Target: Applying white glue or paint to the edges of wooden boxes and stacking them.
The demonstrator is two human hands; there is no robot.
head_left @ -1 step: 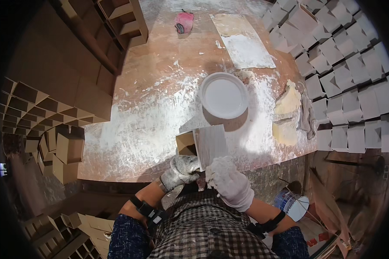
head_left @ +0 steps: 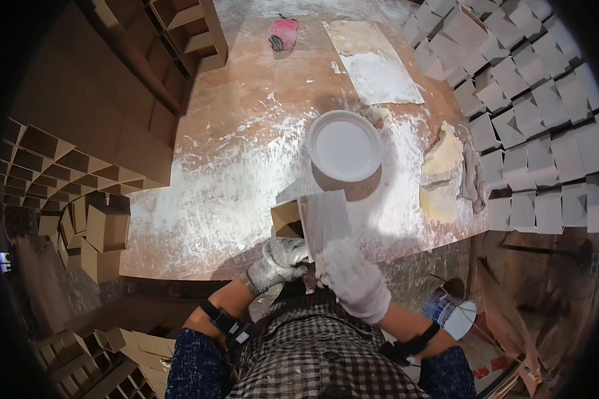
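A small cardboard box (head_left: 287,218), open at one end, is held at the table's front edge with one face coated in streaky white. My left hand (head_left: 277,261), in a grey knitted glove, is closed around the box's near end. Against the white-coated face rests my right hand (head_left: 354,278), in a white-smeared glove. Its fingers look curled and are slightly blurred, over a lumpy white mass that I cannot make out. Just beyond the box stands a round white basin (head_left: 345,146) with white liquid in it.
White-coated boxes (head_left: 536,153) are stacked along the right; bare brown boxes (head_left: 63,163) stand on the left. The white-stained table (head_left: 213,199) also holds a pink cloth (head_left: 284,33), a half-white sheet (head_left: 379,70), a torn yellowish piece (head_left: 444,173) and a grey rag (head_left: 472,179). A bucket (head_left: 449,312) stands below right.
My right hand has shifted slightly on the box's white face and is more blurred now. The left hand keeps its hold.
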